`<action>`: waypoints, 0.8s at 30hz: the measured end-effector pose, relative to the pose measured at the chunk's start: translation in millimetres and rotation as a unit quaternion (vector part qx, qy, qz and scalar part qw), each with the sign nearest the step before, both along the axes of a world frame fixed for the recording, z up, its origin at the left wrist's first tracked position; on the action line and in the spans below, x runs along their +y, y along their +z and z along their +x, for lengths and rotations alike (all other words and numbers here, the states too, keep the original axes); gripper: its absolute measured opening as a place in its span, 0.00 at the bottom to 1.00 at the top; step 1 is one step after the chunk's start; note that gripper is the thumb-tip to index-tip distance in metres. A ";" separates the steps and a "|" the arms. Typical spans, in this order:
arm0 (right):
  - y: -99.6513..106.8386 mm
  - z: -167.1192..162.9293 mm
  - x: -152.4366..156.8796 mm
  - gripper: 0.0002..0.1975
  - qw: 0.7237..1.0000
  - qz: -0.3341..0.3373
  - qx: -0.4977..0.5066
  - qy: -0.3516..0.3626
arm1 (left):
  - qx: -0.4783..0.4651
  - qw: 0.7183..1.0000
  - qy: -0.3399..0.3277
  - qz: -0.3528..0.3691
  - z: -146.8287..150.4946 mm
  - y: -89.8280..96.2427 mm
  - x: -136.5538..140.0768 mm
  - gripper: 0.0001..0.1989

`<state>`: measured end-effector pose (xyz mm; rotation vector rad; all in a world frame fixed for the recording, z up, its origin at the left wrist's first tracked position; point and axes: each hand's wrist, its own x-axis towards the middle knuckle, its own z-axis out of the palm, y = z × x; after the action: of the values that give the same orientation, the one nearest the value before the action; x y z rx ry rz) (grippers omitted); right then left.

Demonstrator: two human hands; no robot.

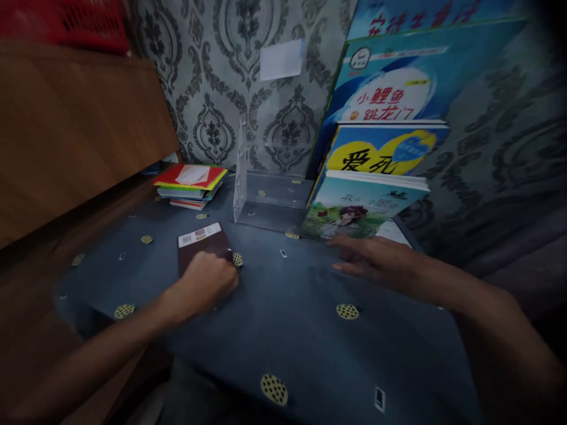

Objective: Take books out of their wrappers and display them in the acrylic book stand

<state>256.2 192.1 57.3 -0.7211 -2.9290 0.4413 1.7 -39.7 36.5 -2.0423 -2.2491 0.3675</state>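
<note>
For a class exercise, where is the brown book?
In the head view, the brown book is left of centre, partly hidden by the left hand, in front of the book stack.

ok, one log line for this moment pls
left hand: curled over brown book, grip unclear | right hand: open beside teal book, contact unclear | book stack: beyond brown book

I've got my L hand (211, 277) curled, knuckles up, fingertips hidden; bare L forearm (119, 336) angles in from bottom L. My R hand (370, 255) is loose, thumb apart from fingers, pointing L; R forearm (456, 289) bare too.
</note>
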 end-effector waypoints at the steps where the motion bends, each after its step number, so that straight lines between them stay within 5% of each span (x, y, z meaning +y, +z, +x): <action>1: -1.6 -2.6 -1.1 0.24 0.999 -0.022 -0.025 0.019 | -0.028 0.999 -0.034 -0.005 15.5 -2.9 0.4 0.18; 5: -6.1 -13.3 -12.7 0.24 0.995 -0.048 -0.049 0.071 | -0.105 0.984 -0.143 0.025 64.6 -14.3 5.8 0.15; 8: -6.2 -23.0 -27.3 0.21 0.992 -0.037 -0.056 0.103 | -0.125 0.969 -0.199 0.073 69.9 -22.0 9.5 0.16; 15: -23.0 -59.8 -72.5 0.12 0.985 -0.011 -0.002 0.170 | -0.126 0.972 -0.150 0.126 -7.6 -52.5 20.6 0.17; 18: -39.0 -76.2 -96.0 0.11 0.973 -0.026 0.064 0.222 | -0.168 0.970 -0.078 0.159 -41.4 -63.4 26.2 0.19; 24: -70.5 -118.6 -114.5 0.17 0.956 -0.015 0.116 0.270 | -0.254 0.946 -0.027 0.201 -69.1 -74.0 30.7 0.19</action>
<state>137.6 77.6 -13.2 0.1434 -2.8555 0.5659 -67.4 -9.0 -37.5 -2.1295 -2.2492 -0.6471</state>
